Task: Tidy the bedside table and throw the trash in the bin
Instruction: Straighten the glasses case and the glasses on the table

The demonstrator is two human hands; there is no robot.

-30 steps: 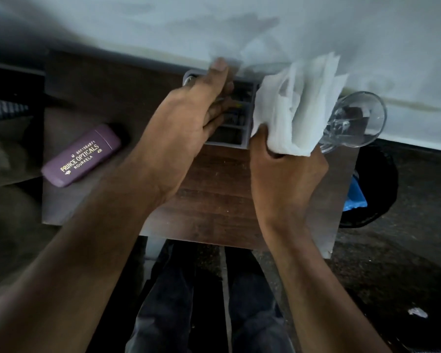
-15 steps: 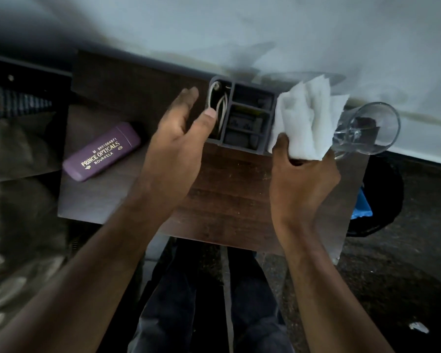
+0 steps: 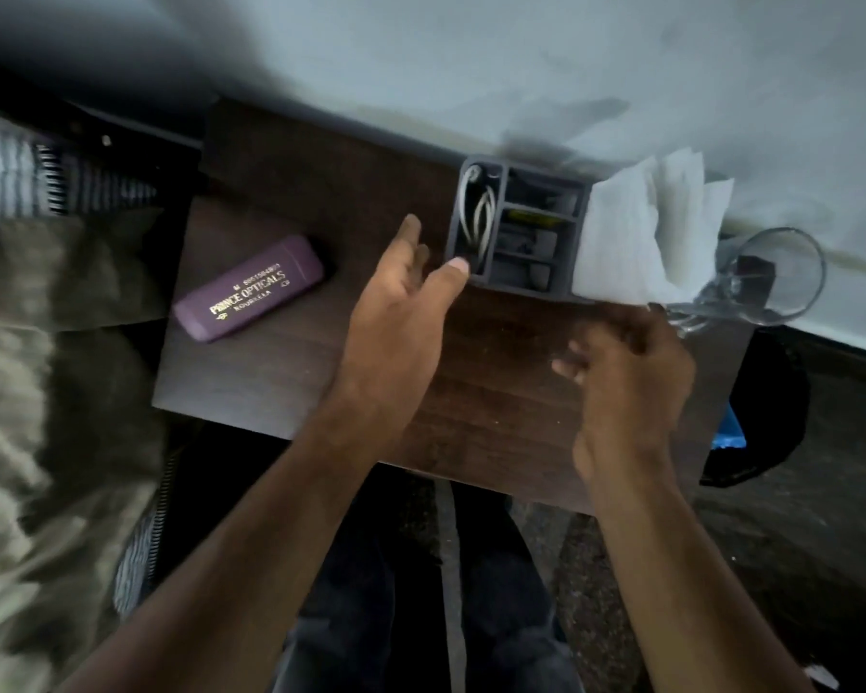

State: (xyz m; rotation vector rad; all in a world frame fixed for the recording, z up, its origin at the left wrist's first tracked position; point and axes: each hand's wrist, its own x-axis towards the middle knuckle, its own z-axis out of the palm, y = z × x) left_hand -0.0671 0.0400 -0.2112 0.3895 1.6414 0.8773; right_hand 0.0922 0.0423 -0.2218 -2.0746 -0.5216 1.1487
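On the dark wooden bedside table a grey compartment organiser stands at the back against the wall, with white cables and small items inside. A stack of white tissues rests between the organiser and a clear glass at the table's right edge. A purple spectacle case lies on the left part. My left hand hovers open just left of the organiser, thumb near its front corner. My right hand is open and blurred, in front of the tissues and apart from them.
A black bin with something blue inside stands on the floor right of the table. A bed with olive and striped bedding lies to the left. The pale wall runs behind the table. My legs show below the table's front edge.
My right hand has let go of the tissues and drawn back toward me. My left hand came off the organiser and opened. The view shifted to the left.
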